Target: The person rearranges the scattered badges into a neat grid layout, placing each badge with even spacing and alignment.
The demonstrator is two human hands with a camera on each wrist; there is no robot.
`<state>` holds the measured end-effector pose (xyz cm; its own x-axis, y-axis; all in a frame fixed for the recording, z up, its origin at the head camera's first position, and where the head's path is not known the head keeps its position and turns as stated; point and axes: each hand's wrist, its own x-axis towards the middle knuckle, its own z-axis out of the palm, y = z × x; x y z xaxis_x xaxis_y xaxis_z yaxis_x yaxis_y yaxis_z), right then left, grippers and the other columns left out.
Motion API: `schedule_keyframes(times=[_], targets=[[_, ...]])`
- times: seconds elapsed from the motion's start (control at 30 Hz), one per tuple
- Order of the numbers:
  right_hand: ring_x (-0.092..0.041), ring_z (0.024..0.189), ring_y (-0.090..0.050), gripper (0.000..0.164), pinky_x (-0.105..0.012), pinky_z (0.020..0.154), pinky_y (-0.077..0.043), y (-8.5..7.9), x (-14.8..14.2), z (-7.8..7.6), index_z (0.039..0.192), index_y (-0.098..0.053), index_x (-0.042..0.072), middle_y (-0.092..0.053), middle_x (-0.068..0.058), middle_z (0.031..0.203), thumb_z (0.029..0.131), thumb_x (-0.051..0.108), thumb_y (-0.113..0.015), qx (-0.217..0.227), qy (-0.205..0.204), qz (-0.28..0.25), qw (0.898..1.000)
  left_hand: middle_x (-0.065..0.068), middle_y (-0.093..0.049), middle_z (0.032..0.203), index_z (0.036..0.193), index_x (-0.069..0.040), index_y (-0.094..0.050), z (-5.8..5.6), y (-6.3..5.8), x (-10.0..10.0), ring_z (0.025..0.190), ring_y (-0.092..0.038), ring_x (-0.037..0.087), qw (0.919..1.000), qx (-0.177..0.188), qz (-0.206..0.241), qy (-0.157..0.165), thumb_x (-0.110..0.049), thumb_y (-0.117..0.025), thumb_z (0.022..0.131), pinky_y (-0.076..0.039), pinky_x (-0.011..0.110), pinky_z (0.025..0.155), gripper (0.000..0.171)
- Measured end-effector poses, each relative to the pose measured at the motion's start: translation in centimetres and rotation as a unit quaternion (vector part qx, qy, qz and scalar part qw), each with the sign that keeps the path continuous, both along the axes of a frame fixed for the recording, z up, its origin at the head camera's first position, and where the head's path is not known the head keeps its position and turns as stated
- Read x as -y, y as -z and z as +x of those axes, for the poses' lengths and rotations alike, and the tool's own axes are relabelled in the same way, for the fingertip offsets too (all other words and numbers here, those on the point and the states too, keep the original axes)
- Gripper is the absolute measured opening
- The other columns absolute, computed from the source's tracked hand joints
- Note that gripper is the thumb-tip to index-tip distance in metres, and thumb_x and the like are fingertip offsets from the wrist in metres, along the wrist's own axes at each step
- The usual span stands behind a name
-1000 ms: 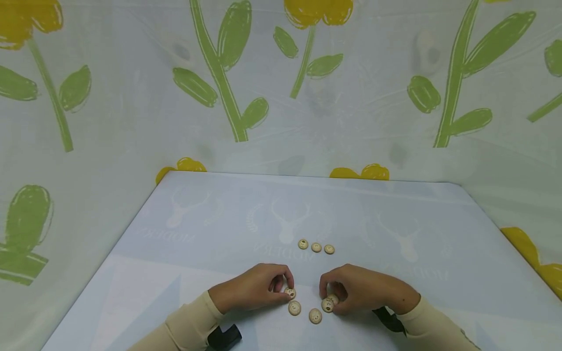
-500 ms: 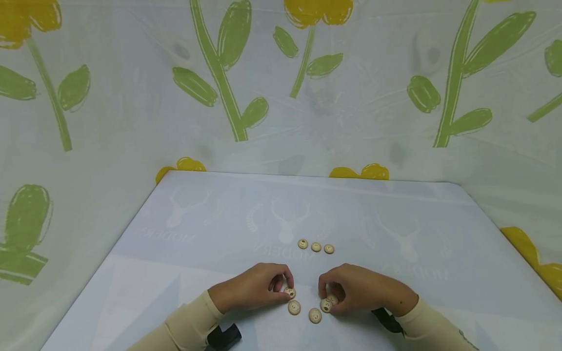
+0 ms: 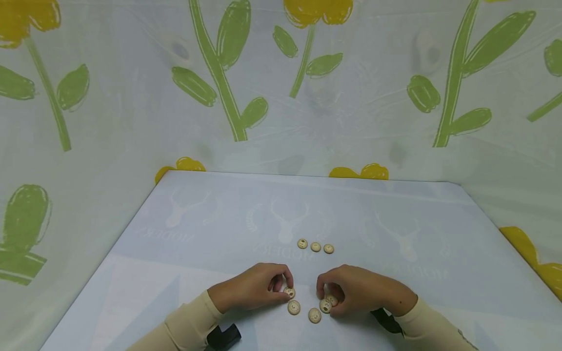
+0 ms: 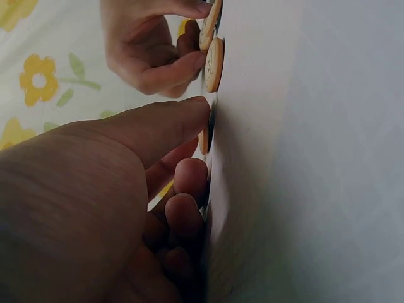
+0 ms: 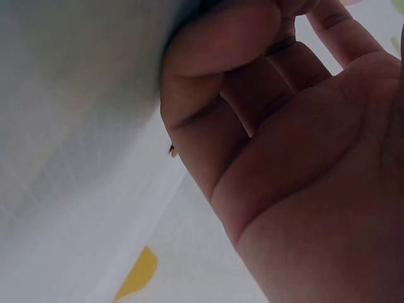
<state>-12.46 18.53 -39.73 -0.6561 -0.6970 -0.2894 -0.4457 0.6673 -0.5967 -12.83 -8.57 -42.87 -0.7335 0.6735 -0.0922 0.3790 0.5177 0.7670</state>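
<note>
Several small round tan discs with dark face-like marks lie on the table. In the head view my left hand [image 3: 256, 288] pinches one disc [image 3: 289, 292] between thumb and forefinger, low at the tabletop. A loose disc [image 3: 293, 307] lies just below it, and another disc [image 3: 314, 315] sits between the hands. My right hand [image 3: 366, 291] curls its thumb and forefinger around a disc [image 3: 325, 306] that overlaps a second disc [image 3: 332, 300] partly hidden by the fingers. In the right wrist view the right hand [image 5: 271, 132] hides what it grips.
Farther back, a row of three discs [image 3: 315, 246] lies on the pale, deer-printed table [image 3: 246, 214]. A flower-printed curtain [image 3: 360, 107] hangs behind the table and at its sides. Black wrist straps [image 3: 224, 337] show at the sleeves.
My right hand has slid very slightly left with the overlapping discs. The left hand keeps its pinch in place, and the far row has not moved.
</note>
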Motion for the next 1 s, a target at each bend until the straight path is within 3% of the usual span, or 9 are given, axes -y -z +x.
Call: schedule_keyframes(times=[1.0], targets=[[0.003, 0.058, -0.044, 0.022, -0.018, 0.054, -0.039, 0.16, 0.61, 0.34, 0.088, -0.065, 0.029, -0.050, 0.015, 0.064, 0.079, 0.016, -0.080, -0.019, -0.002, 0.007, 1.000, -0.014, -0.051, 0.071, 0.098, -0.023, -0.064, -0.02, 0.11, -0.08, 0.062, -0.046, -0.002, 1.0000, -0.003, -0.002, 0.000, -0.022, -0.076, 0.089, -0.040, 0.016, 0.059, 0.015]])
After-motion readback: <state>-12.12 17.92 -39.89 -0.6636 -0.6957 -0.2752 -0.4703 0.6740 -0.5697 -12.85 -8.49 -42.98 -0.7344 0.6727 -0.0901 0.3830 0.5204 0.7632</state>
